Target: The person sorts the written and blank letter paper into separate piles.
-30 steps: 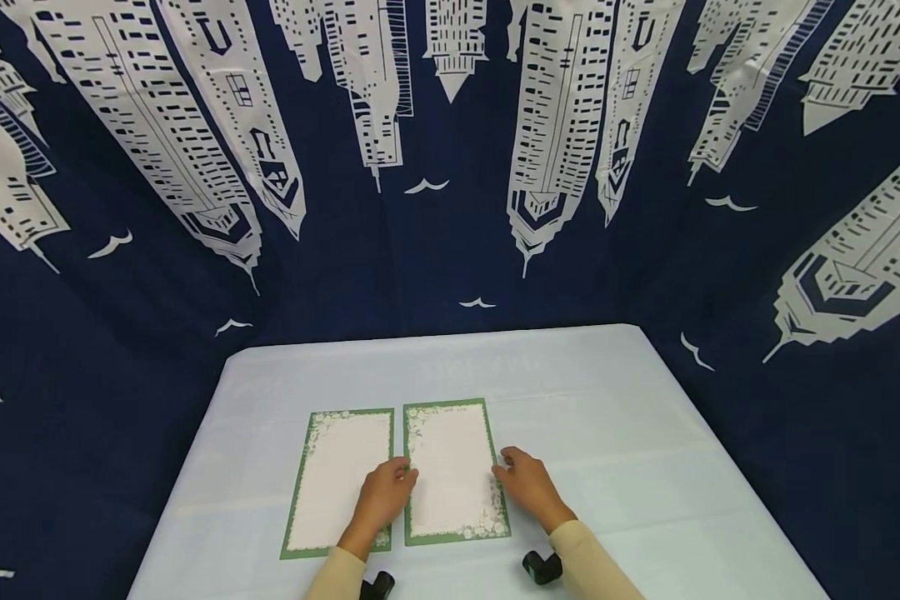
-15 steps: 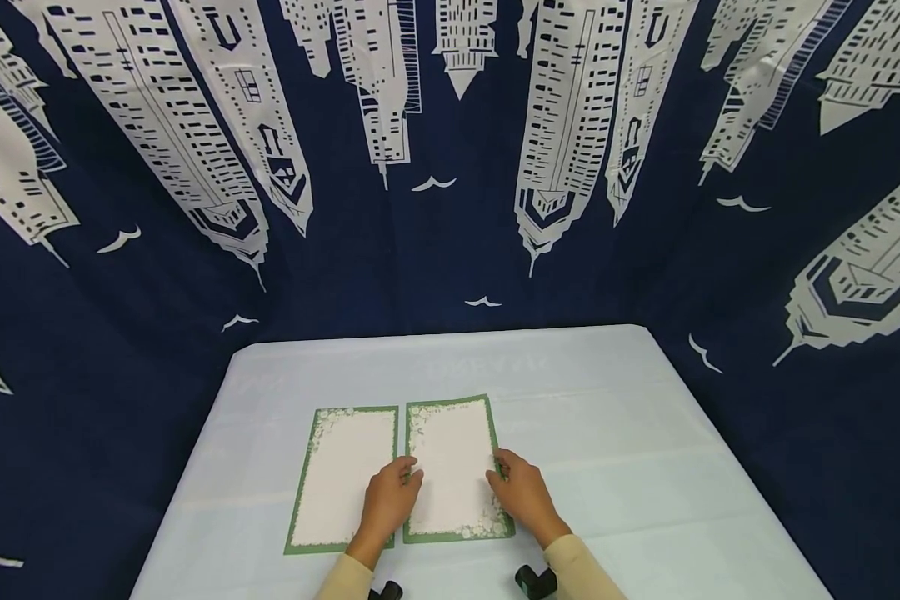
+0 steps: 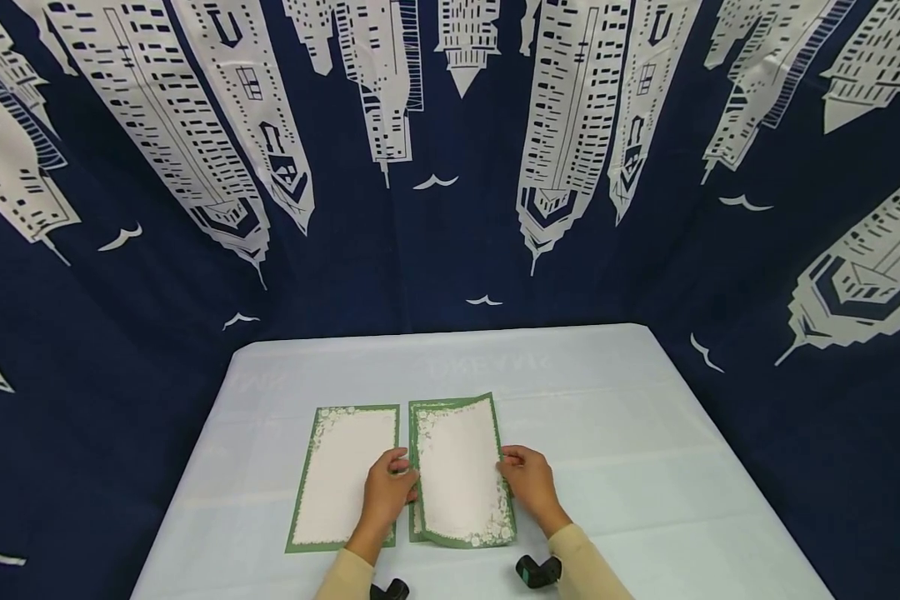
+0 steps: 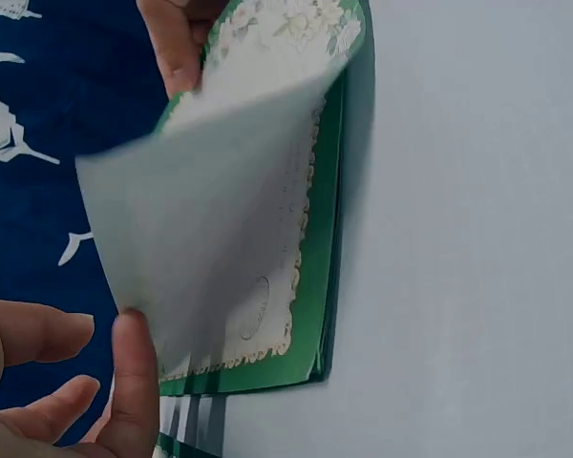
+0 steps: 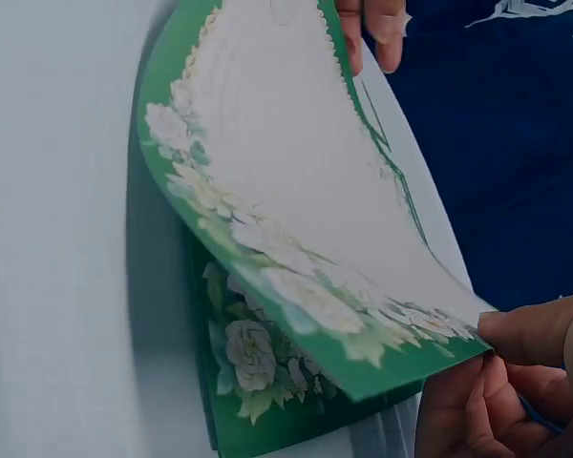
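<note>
A sheet of stationery paper (image 3: pixel 461 471) with a green floral border is partly lifted, curling off a matching sheet (image 5: pixel 253 367) beneath it. My right hand (image 3: pixel 532 487) pinches its right edge between thumb and fingers, as the right wrist view shows close up. At the opposite edge is my left hand (image 3: pixel 384 493), its fingers spread apart; in the left wrist view one fingertip (image 4: pixel 134 329) touches the raised sheet, whose pale back is turned up. Left of this pile, partly behind my left forearm, lies another green-bordered sheet (image 3: pixel 341 467), flat on the table.
White cloth covers the table (image 3: pixel 607 417). Behind and beside it hangs a navy curtain (image 3: pixel 450 250) printed with white buildings and birds. A small black device (image 3: pixel 537 572) sits at my right wrist, and another black device (image 3: pixel 392 590) at my left.
The right hand has taken hold of the top sheet's right edge and raised it, shifting it slightly right and baring the sheet below. The left hand stays beside the left edge.
</note>
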A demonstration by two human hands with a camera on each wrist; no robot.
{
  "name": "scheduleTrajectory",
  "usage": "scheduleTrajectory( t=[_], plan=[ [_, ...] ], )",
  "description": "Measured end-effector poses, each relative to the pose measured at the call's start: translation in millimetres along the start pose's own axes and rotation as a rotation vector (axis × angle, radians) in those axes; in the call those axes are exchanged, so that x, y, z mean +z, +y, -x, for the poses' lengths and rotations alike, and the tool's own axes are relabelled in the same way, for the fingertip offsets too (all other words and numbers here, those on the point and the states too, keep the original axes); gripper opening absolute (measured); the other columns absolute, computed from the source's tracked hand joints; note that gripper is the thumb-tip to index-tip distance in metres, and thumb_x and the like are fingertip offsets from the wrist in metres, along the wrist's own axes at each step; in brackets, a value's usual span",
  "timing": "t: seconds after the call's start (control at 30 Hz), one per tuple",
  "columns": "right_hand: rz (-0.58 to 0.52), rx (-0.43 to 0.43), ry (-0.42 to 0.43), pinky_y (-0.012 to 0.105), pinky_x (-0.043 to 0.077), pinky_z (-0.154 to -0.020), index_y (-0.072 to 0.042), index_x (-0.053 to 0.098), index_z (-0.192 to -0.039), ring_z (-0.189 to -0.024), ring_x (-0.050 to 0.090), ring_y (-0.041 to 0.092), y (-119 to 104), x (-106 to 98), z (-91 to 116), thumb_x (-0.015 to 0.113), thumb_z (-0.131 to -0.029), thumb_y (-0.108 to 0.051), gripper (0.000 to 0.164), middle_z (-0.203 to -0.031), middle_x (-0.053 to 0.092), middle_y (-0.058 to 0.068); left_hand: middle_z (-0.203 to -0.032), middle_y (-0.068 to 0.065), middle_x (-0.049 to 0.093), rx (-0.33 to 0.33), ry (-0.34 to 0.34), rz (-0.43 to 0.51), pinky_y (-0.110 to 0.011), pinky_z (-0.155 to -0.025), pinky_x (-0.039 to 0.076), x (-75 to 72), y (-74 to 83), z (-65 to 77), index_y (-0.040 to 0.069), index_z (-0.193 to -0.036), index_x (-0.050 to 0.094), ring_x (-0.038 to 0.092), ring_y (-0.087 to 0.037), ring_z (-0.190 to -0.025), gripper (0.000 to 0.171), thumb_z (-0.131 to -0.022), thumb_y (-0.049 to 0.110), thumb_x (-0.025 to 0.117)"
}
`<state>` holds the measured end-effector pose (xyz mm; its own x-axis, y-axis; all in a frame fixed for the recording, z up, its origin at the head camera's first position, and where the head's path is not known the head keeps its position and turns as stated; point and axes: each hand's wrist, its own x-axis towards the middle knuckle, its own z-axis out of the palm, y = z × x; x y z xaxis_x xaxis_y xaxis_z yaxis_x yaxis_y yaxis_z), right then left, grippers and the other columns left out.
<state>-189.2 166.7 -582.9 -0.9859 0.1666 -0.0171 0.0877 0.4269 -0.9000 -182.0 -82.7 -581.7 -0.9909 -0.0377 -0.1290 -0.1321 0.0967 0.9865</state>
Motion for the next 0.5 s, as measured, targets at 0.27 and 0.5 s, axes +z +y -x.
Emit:
scheduleTrajectory(
  t=[0.27,0.5],
  plan=[
    [-0.102,0.073,-0.007,0.026,0.048,-0.055,0.004,0.07,-0.118,-0.072,0.058,0.016,3.0,-20.9,7.6,0.069,-0.095,-0.005,0.025,-0.096,0.068,0.007,-0.103,-0.021,0.068,-0.03,-0.098,0.063,-0.029,-0.058,0.056,10.2,0.5,-2.2,-0.016,-0.143,0.039,0.062,-0.013,-0.061,0.057,-0.096,0.002,0.065],
    [-0.036,0.077,0.028,0.026,0.051,-0.068,0.005,0.067,-0.124,-0.087,0.062,0.017,15.0,-67.5,11.0,0.068,-0.098,-0.01,0.031,-0.102,0.069,0.01,-0.077,-0.009,0.069,-0.005,-0.163,0.02,-0.027,-0.053,0.055,50.1,10.8,-14.2,-0.016,-0.127,0.058,0.059,-0.01,-0.054,0.037,-0.093,-0.001,0.066]
  ],
)
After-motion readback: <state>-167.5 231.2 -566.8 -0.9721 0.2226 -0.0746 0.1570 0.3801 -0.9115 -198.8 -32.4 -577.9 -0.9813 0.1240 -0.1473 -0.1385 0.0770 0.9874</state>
